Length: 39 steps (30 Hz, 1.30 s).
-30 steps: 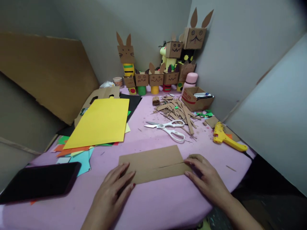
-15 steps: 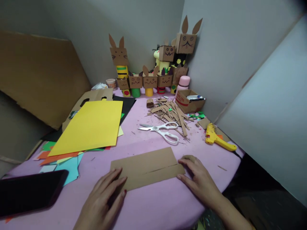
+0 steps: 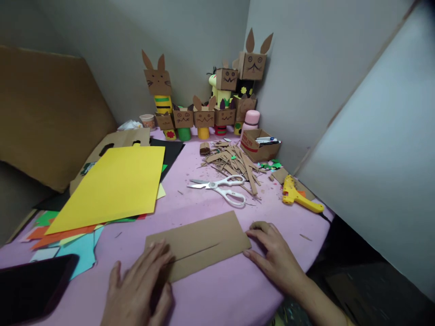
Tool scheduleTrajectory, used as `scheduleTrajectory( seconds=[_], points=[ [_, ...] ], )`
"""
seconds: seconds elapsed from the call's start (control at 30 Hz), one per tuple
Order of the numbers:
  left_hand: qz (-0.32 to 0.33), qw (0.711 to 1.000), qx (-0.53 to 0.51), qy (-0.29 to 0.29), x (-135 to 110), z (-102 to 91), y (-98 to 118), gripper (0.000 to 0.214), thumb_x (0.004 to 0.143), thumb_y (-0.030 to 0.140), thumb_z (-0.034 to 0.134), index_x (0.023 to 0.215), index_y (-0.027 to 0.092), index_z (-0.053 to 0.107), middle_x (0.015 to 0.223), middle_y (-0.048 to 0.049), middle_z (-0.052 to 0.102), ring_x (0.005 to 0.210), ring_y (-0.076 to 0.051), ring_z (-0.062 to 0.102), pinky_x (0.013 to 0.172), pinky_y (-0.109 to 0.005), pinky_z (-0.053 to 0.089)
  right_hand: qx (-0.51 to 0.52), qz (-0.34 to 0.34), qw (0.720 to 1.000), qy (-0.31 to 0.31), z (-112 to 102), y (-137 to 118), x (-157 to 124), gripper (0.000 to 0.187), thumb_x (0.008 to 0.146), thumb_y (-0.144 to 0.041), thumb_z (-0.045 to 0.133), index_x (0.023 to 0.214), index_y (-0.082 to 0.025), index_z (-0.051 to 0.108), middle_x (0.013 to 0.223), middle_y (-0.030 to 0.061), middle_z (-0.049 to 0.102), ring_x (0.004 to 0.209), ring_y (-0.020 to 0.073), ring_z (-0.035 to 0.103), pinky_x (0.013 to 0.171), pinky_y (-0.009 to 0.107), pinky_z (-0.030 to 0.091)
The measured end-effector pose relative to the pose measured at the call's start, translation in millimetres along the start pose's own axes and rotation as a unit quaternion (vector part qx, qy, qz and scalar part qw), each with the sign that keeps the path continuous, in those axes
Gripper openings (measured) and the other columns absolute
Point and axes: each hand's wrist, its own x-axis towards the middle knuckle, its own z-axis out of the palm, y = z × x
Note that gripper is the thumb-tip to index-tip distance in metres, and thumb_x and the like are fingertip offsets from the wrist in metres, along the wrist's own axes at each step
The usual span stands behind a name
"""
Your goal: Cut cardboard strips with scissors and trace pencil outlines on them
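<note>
A flat brown cardboard piece lies on the table in front of me, with a narrower cardboard strip along its near side. A thin dark gap shows between them over the middle and left; towards the right end they meet closely. My left hand lies over the left end, fingers stretched out on the cardboard and thumb apart near the strip's lower edge. My right hand has thumb and forefinger at the strip's right end, its other fingers curled. White-handled scissors lie open beyond the cardboard.
Cardboard scraps are heaped behind the scissors. A yellow glue gun lies at right, a pen box behind it. Yellow paper covers coloured sheets at left, near a dark phone. Several cardboard animal figures stand at the back.
The near strip, which stuck out past the larger piece on the right, now lines up with its right end. My left thumb has drawn back. The whole view has shifted slightly.
</note>
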Motion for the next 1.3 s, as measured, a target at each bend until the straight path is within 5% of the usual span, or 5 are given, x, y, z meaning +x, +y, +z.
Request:
scheduleTrajectory(
  seconds=[0.17, 0.27, 0.4, 0.73, 1.3],
  points=[
    [0.140, 0.990, 0.007, -0.017, 26.1, 4.6, 44.1, 0.045, 0.087, 0.029, 0.043, 0.132, 0.025, 0.043, 0.136, -0.0044, 0.050, 0.127, -0.022, 0.043, 0.107, -0.048, 0.027, -0.006, -0.002, 1.000, 0.005, 0.7, 0.1, 0.0, 0.025, 0.080, -0.020, 0.063, 0.104, -0.014, 0.061, 0.107, 0.0127, 0.055, 0.099, 0.0274, 0.049, 0.086, 0.045, 0.043],
    [0.141, 0.988, 0.019, -0.067, 40.0, 17.2, 54.3, 0.043, 0.088, 0.028, 0.043, 0.131, 0.023, 0.047, 0.136, -0.0069, 0.048, 0.123, -0.027, 0.047, 0.095, -0.049, 0.043, -0.014, -0.003, 1.000, 0.010, 1.1, 0.3, -0.5, 0.027, 0.079, -0.020, 0.063, 0.105, -0.013, 0.060, 0.107, 0.0134, 0.055, 0.100, 0.0279, 0.049, 0.087, 0.045, 0.043],
    [0.160, 0.981, 0.057, -0.090, 43.9, 31.2, 52.6, 0.042, 0.086, 0.017, 0.039, 0.125, 0.020, 0.053, 0.132, -0.0085, 0.051, 0.115, -0.030, 0.054, 0.080, -0.051, 0.053, -0.017, -0.012, 1.000, 0.008, 1.7, 1.6, -1.2, 0.028, 0.080, -0.019, 0.063, 0.108, -0.014, 0.060, 0.108, 0.0132, 0.055, 0.099, 0.0279, 0.049, 0.086, 0.045, 0.043],
    [0.188, 0.977, 0.096, -0.038, 40.6, 32.3, 52.1, 0.042, 0.086, 0.014, 0.037, 0.123, 0.020, 0.055, 0.129, -0.0077, 0.053, 0.111, -0.029, 0.057, 0.075, -0.049, 0.055, -0.024, -0.023, 0.999, 0.019, 3.5, 3.7, -2.8, 0.025, 0.081, -0.018, 0.061, 0.105, -0.014, 0.062, 0.109, 0.0144, 0.056, 0.099, 0.0288, 0.048, 0.085, 0.048, 0.043],
    [0.151, 0.984, 0.056, -0.078, 36.8, 37.7, 52.2, 0.047, 0.082, 0.013, 0.040, 0.125, 0.026, 0.054, 0.134, -0.0092, 0.050, 0.118, -0.032, 0.051, 0.084, -0.054, 0.049, -0.038, -0.037, 0.999, 0.008, 0.4, 2.7, -2.2, 0.026, 0.084, -0.014, 0.055, 0.108, -0.018, 0.063, 0.110, 0.0123, 0.058, 0.098, 0.0268, 0.049, 0.083, 0.045, 0.045]
  ],
)
